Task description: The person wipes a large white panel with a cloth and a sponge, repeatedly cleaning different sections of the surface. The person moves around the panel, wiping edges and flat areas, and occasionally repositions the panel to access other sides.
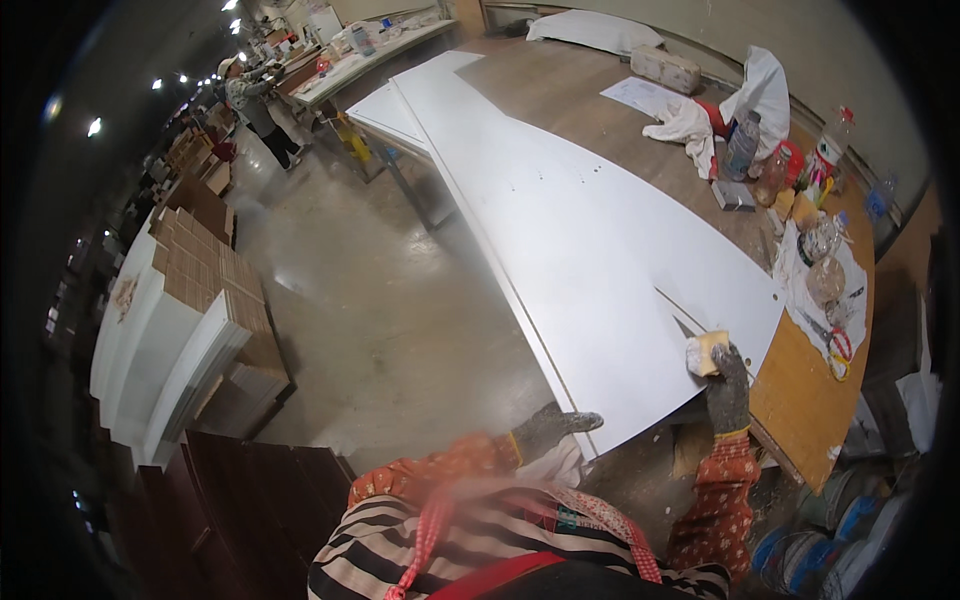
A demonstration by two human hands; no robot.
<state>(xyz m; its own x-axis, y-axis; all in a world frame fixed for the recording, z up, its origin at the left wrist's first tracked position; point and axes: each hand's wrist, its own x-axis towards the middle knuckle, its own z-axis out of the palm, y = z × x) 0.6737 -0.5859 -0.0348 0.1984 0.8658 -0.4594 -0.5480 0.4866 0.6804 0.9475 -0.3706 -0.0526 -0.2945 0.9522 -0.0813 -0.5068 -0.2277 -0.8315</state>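
Observation:
My right hand point(729, 367), in a grey work glove, grips a yellow sponge-like block point(706, 353) whose left face is whitish. It is over the near right part of a long white panel point(600, 300), beside a narrow slot or strip in the surface. My left hand point(555, 429), also gloved, lies at the panel's near left corner, thumb on top and the other fingers mostly hidden; a whitish cloth point(559, 465) hangs just below it. A groove or edge line runs along the panel's left side, and small holes show in its face.
Scissors point(838, 352), plastic bottles point(742, 146), a grey block point(733, 196) and rags point(686, 131) lie on the wooden table point(810, 405) at right. Stacked panels point(202, 262) stand on the left. Another person point(259, 105) is at a far bench point(375, 60).

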